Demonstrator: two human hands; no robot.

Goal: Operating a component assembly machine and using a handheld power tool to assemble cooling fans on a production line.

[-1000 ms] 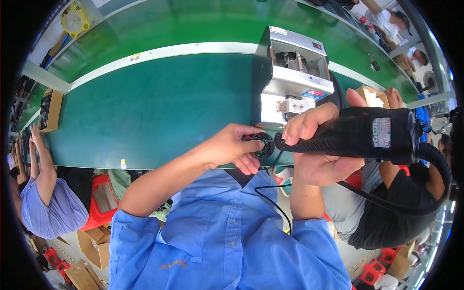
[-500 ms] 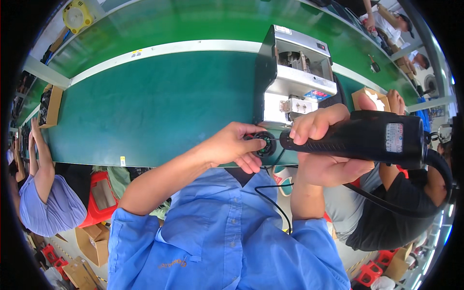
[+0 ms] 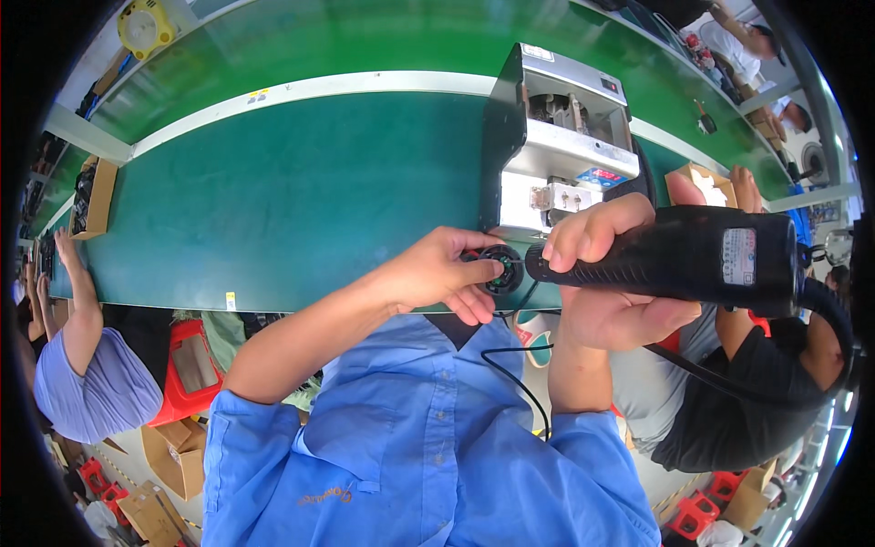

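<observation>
My left hand (image 3: 453,273) grips a small round black part (image 3: 503,270) between thumb and fingers, at the front edge of the bench. A bit of green shows inside the part. In my right hand (image 3: 609,269) is a black electric screwdriver (image 3: 702,257), held level with my fingers wrapped around its front end. Its thin bit points left and reaches the round part; the exact contact is too small to make out. A black cable (image 3: 515,354) hangs below the part, in front of my blue shirt.
Just beyond my hands stands a metal machine (image 3: 561,137) with a small lit display. Cardboard boxes sit on the green bench (image 3: 301,201) at left (image 3: 102,196) and right. Co-workers sit on both sides. A thick cord (image 3: 756,397) loops from the screwdriver's rear.
My hands, the round part and the screwdriver hold almost the same place. The view has shifted very slightly. At the left, a co-worker's hand has moved a little.
</observation>
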